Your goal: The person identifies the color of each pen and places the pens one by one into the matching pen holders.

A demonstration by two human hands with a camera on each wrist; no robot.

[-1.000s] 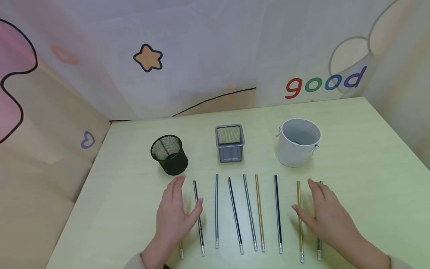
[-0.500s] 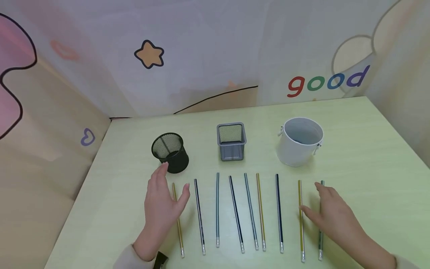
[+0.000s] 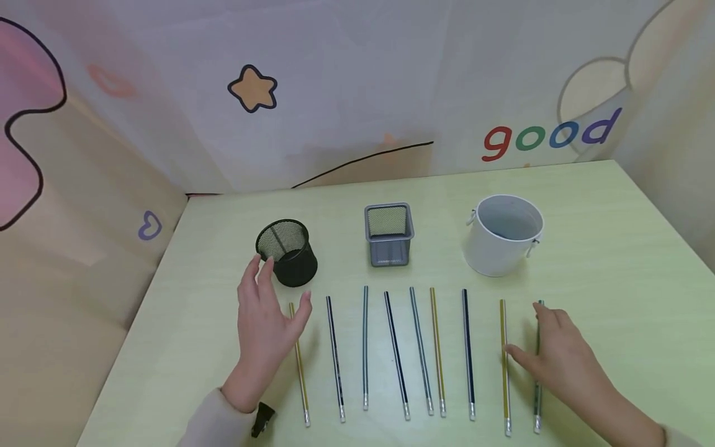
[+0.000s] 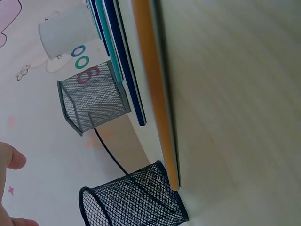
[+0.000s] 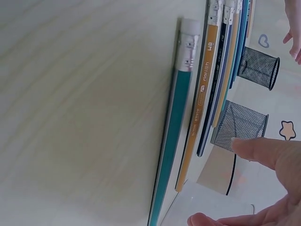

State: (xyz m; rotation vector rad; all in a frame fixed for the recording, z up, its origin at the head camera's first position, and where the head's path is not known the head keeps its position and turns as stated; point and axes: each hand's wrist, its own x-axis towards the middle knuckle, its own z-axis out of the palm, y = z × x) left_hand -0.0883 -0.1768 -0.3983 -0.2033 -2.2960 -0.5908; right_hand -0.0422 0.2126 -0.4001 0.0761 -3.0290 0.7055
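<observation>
My left hand (image 3: 261, 329) hovers with fingers spread and thumb out, holding nothing. It is just left of a yellow pencil (image 3: 302, 385), its fingertips overlapping the black mesh pen cup (image 3: 296, 267) in the head view. On the other side my right hand (image 3: 570, 360) is also empty, fingers and thumb apart. It hangs over a green pencil (image 3: 538, 403) at the row's right end, thumb beside another yellow pencil (image 3: 504, 372). Between the hands lie several more pencils, among them a teal pencil (image 3: 365, 347) and a dark blue pencil (image 3: 468, 354), erasers toward me.
Behind the pencils stand a grey square mesh holder (image 3: 389, 251) and a white metal bucket (image 3: 499, 248) with something dark inside. A small black object (image 3: 262, 420) shows by the left sleeve. A printed curtain (image 3: 346, 93) encloses the pale table (image 3: 625, 248) at its back and sides.
Both hands have drawn apart: the left has shifted left, uncovering the leftmost yellow pencil, and the right has moved right over the green pencil. The pencils and containers stay in place.
</observation>
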